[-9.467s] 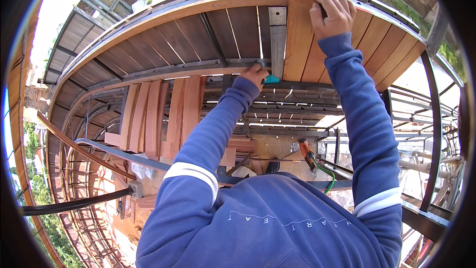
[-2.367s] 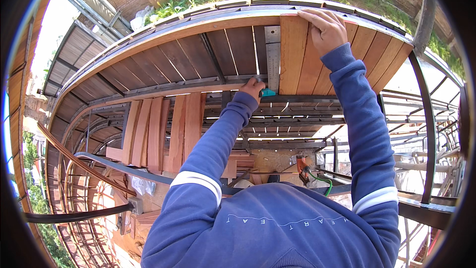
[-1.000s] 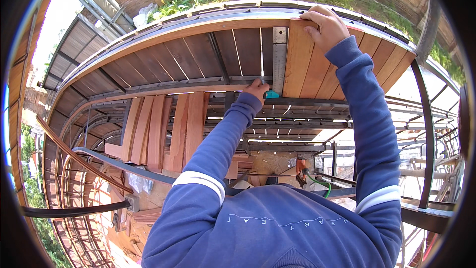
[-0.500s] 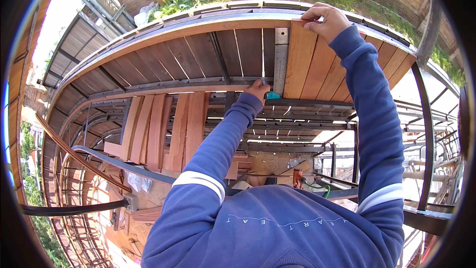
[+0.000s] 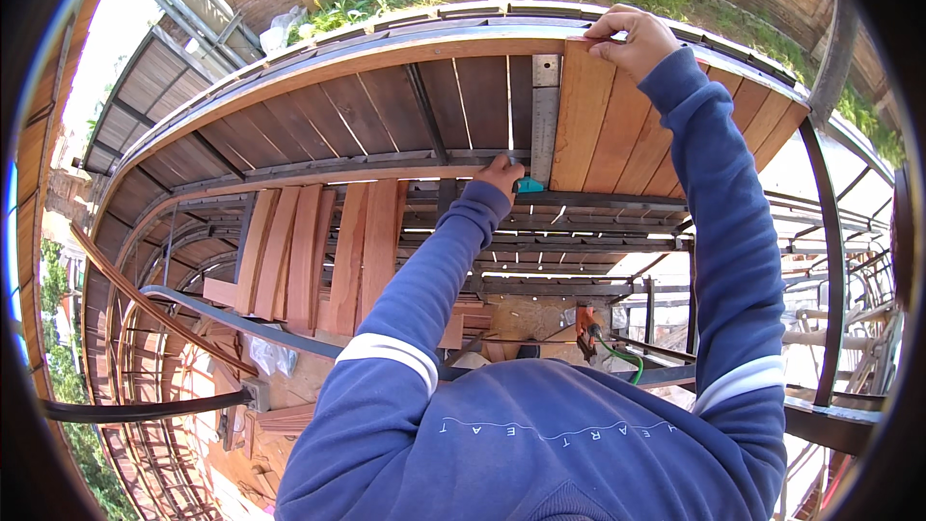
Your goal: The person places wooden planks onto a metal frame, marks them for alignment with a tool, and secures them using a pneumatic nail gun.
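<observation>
My left hand (image 5: 500, 177) is closed at the near end of a try square, beside its teal stock (image 5: 531, 185). The square's metal blade (image 5: 544, 130) runs away from me along the left edge of the last fitted wooden plank (image 5: 582, 116). At that plank's far end, by the metal rim, my right hand (image 5: 637, 43) has thumb and fingers pinched together. Whatever is between them is too small to make out. More reddish-brown planks (image 5: 644, 140) lie side by side to the right, partly behind my right sleeve.
Left of the square, the curved frame (image 5: 338, 156) has dark boards below it. Loose planks (image 5: 328, 251) lie across the nearer rails at left. An orange tool (image 5: 586, 321) with a green hose (image 5: 627, 362) is below, near my body. A dark post (image 5: 820, 260) rises at right.
The orange tool below has shifted slightly, away from my body. Both hands and the square look the same as before.
</observation>
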The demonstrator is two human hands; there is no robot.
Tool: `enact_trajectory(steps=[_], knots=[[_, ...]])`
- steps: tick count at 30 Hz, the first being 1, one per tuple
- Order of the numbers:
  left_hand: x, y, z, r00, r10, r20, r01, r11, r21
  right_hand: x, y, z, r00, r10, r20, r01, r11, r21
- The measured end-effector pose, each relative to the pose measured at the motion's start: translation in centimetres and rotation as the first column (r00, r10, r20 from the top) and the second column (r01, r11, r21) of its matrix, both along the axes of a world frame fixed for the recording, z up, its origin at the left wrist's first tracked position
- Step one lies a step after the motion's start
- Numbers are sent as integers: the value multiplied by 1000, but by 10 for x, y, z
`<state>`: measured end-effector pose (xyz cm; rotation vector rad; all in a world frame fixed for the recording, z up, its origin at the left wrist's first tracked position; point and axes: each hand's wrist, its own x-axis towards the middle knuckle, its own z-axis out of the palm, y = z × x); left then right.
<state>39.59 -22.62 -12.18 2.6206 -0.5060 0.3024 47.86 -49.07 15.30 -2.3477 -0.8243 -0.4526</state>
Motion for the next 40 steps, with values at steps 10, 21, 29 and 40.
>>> enact_trajectory(steps=[10, 21, 29, 40], knots=[[0, 0, 0, 1000, -5, 4, 5, 1000, 19, 1, 1, 2, 995, -10, -103, 14, 999, 36], [-1, 0, 3, 1000, -15, 14, 15, 1000, -21, 0, 1, 1, 997, 13, -72, -12, 1000, 20], [-2, 0, 7, 999, -40, 8, 40, 999, -3, 5, -6, -1, 997, 30, -70, -31, 999, -12], [-2, 1, 5, 999, -23, -45, 24, 999, 34, 2, -4, -3, 999, 12, -43, -13, 1000, -18]])
